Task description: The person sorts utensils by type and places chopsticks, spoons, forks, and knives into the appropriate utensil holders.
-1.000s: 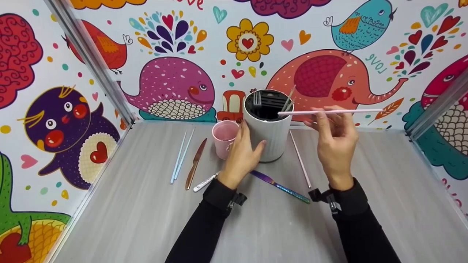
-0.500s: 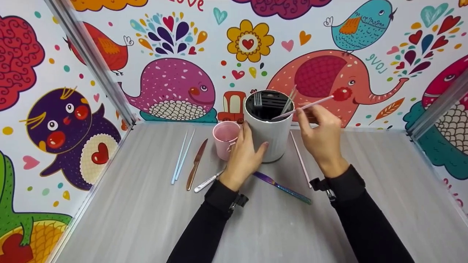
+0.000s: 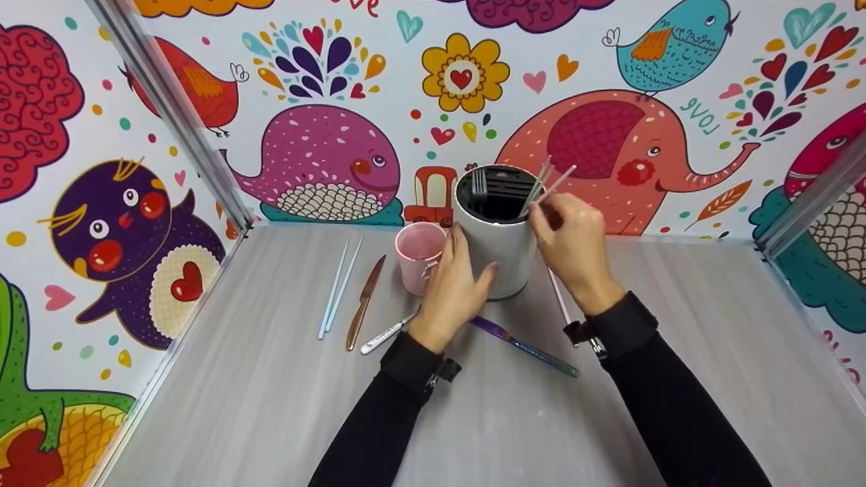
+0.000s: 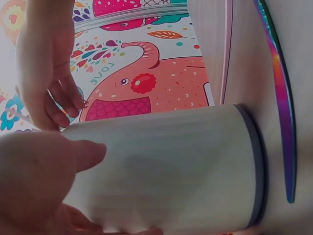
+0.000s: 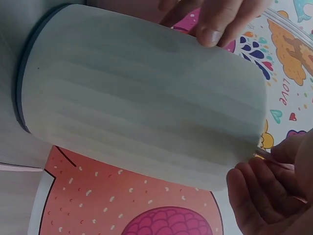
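A tall white utensil holder (image 3: 507,260) with a black slotted insert stands upright near the back wall. My left hand (image 3: 450,291) rests against its left side, fingers extended along the wall and thumb on the front. At the right rim, my right hand (image 3: 575,237) pinches a pink chopstick (image 3: 563,177), tilted with its upper end leaning right; its lower part is hidden by the hand and rim. Thin pale sticks (image 3: 538,182) lean in the holder beside it, and a dark fork (image 3: 479,184) stands at the insert's left. In the right wrist view, the right fingertips (image 5: 274,152) sit close at the rim.
A pink mug (image 3: 414,267) stands left of the holder. On the table lie light-blue chopsticks (image 3: 340,291), a copper knife (image 3: 365,301), a white patterned handle (image 3: 387,336), a rainbow-coloured knife (image 3: 524,346) and another pink chopstick (image 3: 559,297). Patterned panels enclose the back and sides.
My right hand has moved left to the holder's rim, and the pink chopstick has turned from nearly level to steeply tilted. My left hand stays on the holder.
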A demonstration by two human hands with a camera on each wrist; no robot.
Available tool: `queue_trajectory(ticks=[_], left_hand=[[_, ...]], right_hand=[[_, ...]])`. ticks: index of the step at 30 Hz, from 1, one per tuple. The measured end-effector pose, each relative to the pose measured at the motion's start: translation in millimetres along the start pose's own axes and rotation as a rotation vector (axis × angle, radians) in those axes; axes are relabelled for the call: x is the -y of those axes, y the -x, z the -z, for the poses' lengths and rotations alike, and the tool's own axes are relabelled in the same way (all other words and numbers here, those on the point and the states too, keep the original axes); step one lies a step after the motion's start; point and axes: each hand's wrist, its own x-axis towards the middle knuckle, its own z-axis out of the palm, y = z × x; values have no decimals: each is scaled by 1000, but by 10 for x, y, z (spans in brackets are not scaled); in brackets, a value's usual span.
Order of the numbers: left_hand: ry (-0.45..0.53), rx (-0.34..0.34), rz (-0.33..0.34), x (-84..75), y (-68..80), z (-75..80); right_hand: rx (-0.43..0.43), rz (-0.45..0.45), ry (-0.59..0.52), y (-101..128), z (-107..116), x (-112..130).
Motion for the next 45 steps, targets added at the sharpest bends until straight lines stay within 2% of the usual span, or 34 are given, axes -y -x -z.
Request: queue_trajectory(ticks=[10,16,22,31,34,40,43,45], left_hand=[[-2,-12,-17,-2,6,-1],[-4,-12,-19,6,9,-12],[2,-18,-28,11,-2,-5],[9,-7,-25,0,2,10],[7,-5,-26,-11,3,13],[4,13,-15,-14,7,30],[8,18,-13,-2,5,35],[4,19,-9,10,4,37]], right_hand=[[29,-85,54,10,-68,1],[39,-138,29,20,-70,-11],[4,-114,-10,29,-82,-51],[21,-101,-42,178,-42,-109],[63,-101,-30,263,16,-120],[209,-55,-9,416,124,-125],[294,-31,-4,469,163,-119],[381,-12,-5,500,175,-114]])
